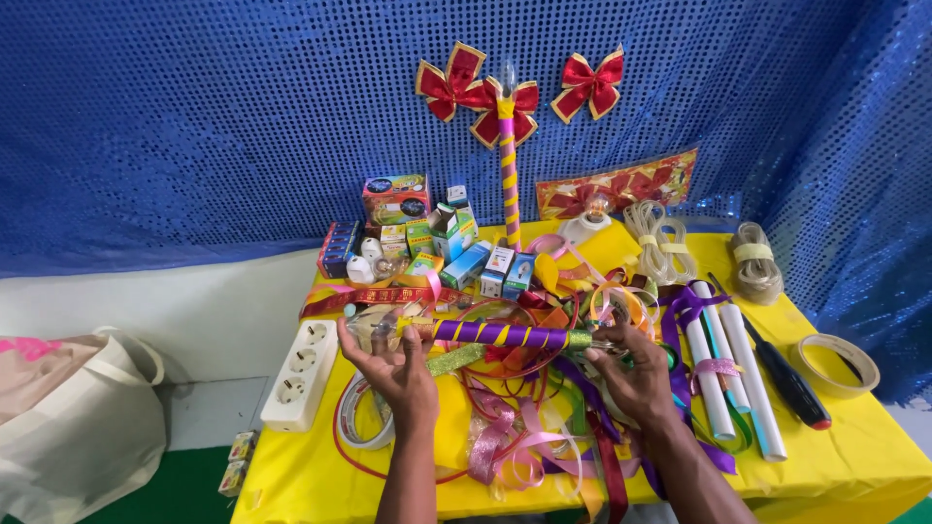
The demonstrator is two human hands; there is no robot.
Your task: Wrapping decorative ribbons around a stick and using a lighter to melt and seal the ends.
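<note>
A stick wrapped in purple and yellow ribbon [500, 336] lies level above the yellow table [854, 456]. My left hand [388, 367] cups its left end, where a clear bulb-like tip shows. My right hand [636, 374] grips the right end, which has a green glitter band. Beneath both hands lies a tangle of loose ribbons [529, 427] in pink, red, purple and orange.
A white power strip [301, 374] lies at the left edge. White tubes [723, 374], a black-handled screwdriver [786, 378] and a tape roll [837, 364] sit on the right. Small boxes [427, 238] and an upright striped stick [509, 175] stand behind, red bows [587, 82] on the blue backdrop.
</note>
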